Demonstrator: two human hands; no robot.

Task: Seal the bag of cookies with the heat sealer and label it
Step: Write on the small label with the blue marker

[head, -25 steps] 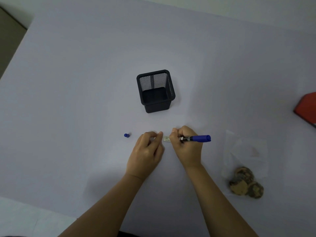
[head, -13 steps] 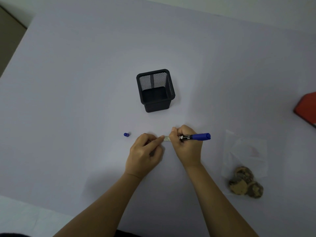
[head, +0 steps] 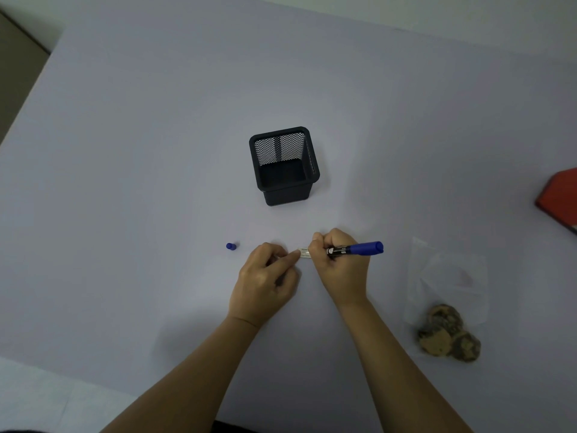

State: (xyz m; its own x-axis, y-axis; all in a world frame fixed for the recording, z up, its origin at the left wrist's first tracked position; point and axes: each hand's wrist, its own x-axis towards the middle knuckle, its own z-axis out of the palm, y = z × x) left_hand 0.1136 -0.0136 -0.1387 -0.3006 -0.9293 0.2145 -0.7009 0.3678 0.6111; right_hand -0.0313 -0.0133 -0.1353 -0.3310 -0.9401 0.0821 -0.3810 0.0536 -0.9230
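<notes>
cookies (head: 445, 334), three or so dark-speckled rounds, lie bunched at the near end of a clear plastic bag (head: 452, 273) that rests flat on the counter (head: 125, 182), to the right of both hands and apart from them. the far end of the bag looks flat and holds nothing that can be seen; whether it is sealed cannot be told.

a small white label (head: 304, 253) lies on the counter between the two hands, with some print on it too small to read. the left hand (head: 265, 285) has its fingers curled, and the tips of forefinger and thumb come together on the left end of the label, pinning it down. the right hand (head: 340, 267) has its fingers clamped round a marker (head: 359, 249) with a black barrel and a blue rear end. the marker lies nearly level, its blue end pointing right; its tip is hidden under the fingers at the right end of the label.

a small blue cap (head: 231, 246) sits on the counter to the left of the left hand, apart from it. beyond the hands stands a black mesh pen holder (head: 287, 193), square and upright. a red object (head: 559, 198) is cut off by the right edge of the view.
</notes>
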